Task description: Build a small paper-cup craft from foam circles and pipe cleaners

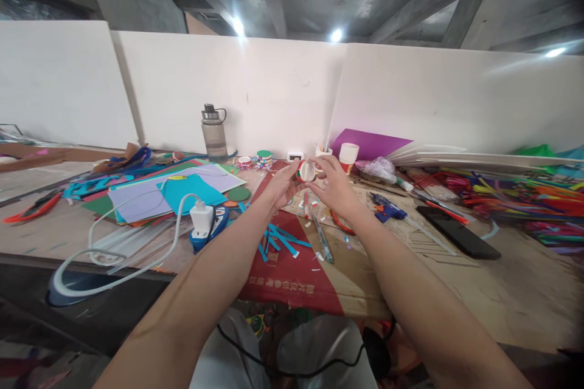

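Observation:
Between my two hands is a small round paper piece (307, 171), its hollow white inside facing me and red and green on its rim. My left hand (285, 182) grips it from the left, and my right hand (336, 185) has its fingers closed on the right side. Below them, blue paper strips (280, 237) lie on a red and brown cardboard sheet (310, 289), with a pen (323, 240) and small paper scraps close by. Behind the hands stand a green-topped round piece (264, 158) and a paper cup (348, 155).
Coloured paper sheets (137, 197), a white plug (201, 217) with its cable, and a water bottle (214, 137) are to the left. On the right lie a blue glue gun (387, 208), a black phone (457, 232) and bundles of coloured pipe cleaners (524, 194).

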Action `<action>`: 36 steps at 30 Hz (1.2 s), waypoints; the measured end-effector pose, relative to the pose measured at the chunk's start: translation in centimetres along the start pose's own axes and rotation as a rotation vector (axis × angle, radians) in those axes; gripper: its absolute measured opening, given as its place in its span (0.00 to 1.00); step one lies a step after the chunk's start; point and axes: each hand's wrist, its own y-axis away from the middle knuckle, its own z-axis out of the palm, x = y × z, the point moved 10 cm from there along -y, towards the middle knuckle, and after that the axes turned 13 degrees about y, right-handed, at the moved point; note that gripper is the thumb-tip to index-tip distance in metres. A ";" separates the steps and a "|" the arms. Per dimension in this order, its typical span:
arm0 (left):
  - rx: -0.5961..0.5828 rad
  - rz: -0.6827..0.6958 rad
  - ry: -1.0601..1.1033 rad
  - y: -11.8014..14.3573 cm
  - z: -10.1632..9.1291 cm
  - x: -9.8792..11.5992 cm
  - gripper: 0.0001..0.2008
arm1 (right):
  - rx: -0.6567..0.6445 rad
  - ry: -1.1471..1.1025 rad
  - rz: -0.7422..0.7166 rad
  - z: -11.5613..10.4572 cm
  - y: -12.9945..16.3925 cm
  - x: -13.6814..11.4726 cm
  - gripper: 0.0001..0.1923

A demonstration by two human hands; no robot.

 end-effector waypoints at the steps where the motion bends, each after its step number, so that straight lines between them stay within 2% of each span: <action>1: -0.006 0.018 -0.001 0.0 0.1 0.1 0.13 | -0.006 -0.016 0.029 0.1 0.0 0.2 0.29; 4: -0.035 0.055 -0.044 0.1 0.6 0.3 0.17 | -0.037 -0.041 0.063 0.4 0.1 0.6 0.30; 8: -0.042 0.082 -0.128 0.2 0.8 0.3 0.20 | -0.053 -0.054 0.050 0.9 0.2 0.6 0.27; 16: 0.049 0.083 -0.092 0.6 0.5 0.3 0.17 | 0.039 -0.055 0.072 0.0 0.3 0.7 0.23; 20: 0.070 0.055 -0.082 0.7 0.5 0.1 0.16 | 0.020 -0.088 0.108 0.1 0.3 0.9 0.23; 26: 0.070 0.023 -0.065 0.8 0.4 -0.1 0.14 | 0.039 -0.185 0.295 0.2 0.3 2.8 0.22; 30: 0.057 0.029 -0.046 0.5 0.4 0.0 0.13 | 0.046 -0.340 0.437 0.3 0.5 4.3 0.21; 33: -0.007 0.058 -0.029 0.4 0.7 0.3 0.12 | 0.001 -0.456 0.559 1.1 1.0 5.3 0.17; 36: -0.088 0.074 -0.031 0.4 1.3 0.2 0.15 | -0.086 -0.550 0.652 2.5 1.6 5.8 0.18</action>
